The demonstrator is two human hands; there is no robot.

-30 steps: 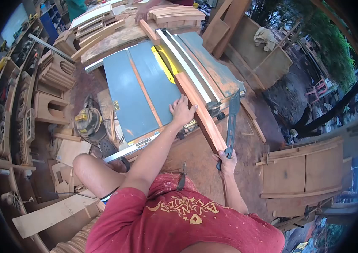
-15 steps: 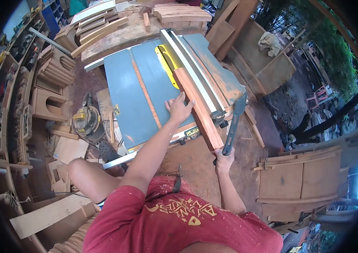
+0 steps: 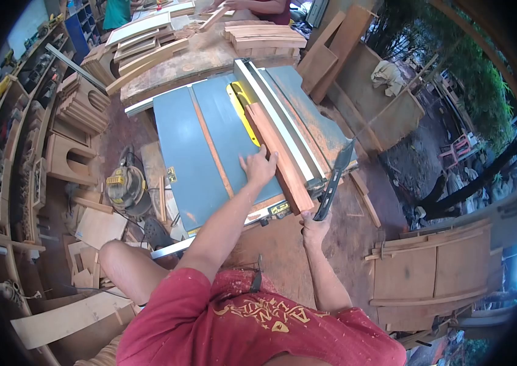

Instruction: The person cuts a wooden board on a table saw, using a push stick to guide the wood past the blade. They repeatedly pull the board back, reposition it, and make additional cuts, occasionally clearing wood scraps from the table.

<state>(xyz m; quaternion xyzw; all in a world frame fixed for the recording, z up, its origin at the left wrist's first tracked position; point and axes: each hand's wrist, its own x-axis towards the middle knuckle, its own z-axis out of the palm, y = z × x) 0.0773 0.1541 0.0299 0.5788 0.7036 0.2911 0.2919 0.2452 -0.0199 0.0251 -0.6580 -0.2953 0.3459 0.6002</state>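
A long reddish wooden board lies on the blue-grey table saw, along the white rip fence. Its far end is beside the yellow throat plate; the blade cannot be made out. My left hand rests at the board's left side, fingers apart, thumb and fingertips against it. At the near end, my right hand is closed around a black push stick, which slants up over the fence's right side. This hand also touches the board's end.
Stacked wood pieces and panels cover the bench behind the saw, where a co-worker's arm shows. A shop vacuum stands left on the floor. Shelves line the left side; cabinet panels lean at right.
The board has slid a little forward along the fence, with both hands following. The push stick has swung slightly. My view has tilted up, bringing people at the far bench into sight.
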